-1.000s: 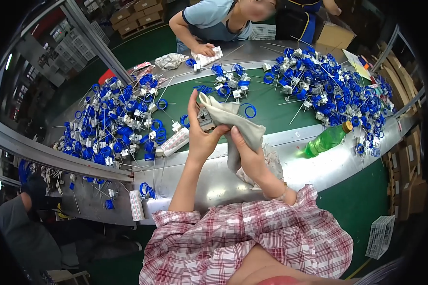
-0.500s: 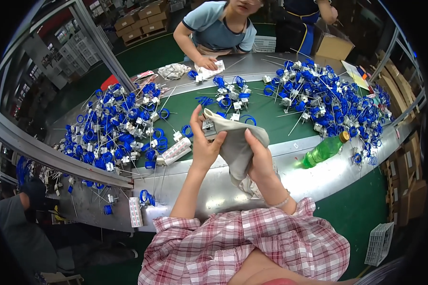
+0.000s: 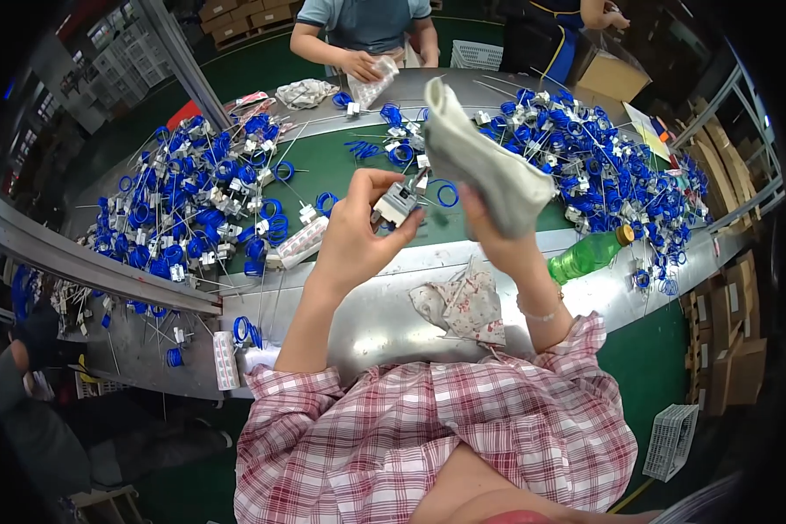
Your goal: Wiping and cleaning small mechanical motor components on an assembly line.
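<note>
My left hand is closed round a small white and grey block with metal parts, a capillary thermostat, gripped between thumb and fingers above the green mat. In my right hand is a folded grey-white cloth, raised beside the thermostat and apart from it. The cloth hides most of my right fingers. Beyond my left hand lie several more thermostats with blue coils. On the metal edge below my hands rests a crumpled, red-spotted cloth.
Large heaps of blue-coiled thermostats lie left and right, with thin rods sticking out. A green bottle lies near my right forearm. White-and-pink strip packs lie at left. A metal post rises there. A co-worker stands opposite.
My right hand has lifted the cloth up and to the right, off the thermostat, which now shows in my left hand. The spotted cloth is uncovered. The co-worker has picked up a packet.
</note>
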The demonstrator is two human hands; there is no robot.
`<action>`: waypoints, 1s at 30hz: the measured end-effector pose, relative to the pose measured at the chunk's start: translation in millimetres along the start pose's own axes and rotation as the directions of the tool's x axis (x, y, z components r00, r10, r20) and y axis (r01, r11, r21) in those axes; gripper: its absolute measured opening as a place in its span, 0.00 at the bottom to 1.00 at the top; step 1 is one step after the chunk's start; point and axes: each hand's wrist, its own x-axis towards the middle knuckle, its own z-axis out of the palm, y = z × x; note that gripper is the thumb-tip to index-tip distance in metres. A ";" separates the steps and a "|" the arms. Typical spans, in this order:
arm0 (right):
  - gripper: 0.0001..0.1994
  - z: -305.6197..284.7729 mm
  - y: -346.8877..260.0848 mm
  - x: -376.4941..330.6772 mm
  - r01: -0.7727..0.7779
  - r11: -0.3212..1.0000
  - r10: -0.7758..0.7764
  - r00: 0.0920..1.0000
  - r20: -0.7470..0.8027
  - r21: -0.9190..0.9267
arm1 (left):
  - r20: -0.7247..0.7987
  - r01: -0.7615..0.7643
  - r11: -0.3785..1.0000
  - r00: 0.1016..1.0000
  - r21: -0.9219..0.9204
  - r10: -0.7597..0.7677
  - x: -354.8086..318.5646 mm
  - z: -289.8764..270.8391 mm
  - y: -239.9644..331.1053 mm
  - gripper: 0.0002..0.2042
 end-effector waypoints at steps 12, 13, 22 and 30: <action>0.17 -1.0 14.7 -6.3 0.654 0.755 -0.641 0.718 0.270 0.055 | 0.468 0.469 0.778 0.845 -0.418 -0.258 -20.0 -18.6 27.0 0.14; 0.17 -2.5 13.0 -3.6 0.651 0.758 -0.638 0.721 0.270 0.052 | 0.472 0.472 0.777 0.843 -0.417 -0.258 -21.1 -19.5 26.7 0.14; 0.10 -15.7 4.3 1.1 0.751 0.653 -0.708 0.561 0.430 0.095 | 0.562 0.482 0.803 0.794 -0.350 -0.232 -23.8 -22.7 25.6 0.13; 0.10 -19.5 -9.4 -12.0 0.635 0.743 -0.648 0.606 0.461 0.209 | 0.662 0.514 0.761 0.734 -0.396 -0.152 -27.3 -17.6 29.0 0.15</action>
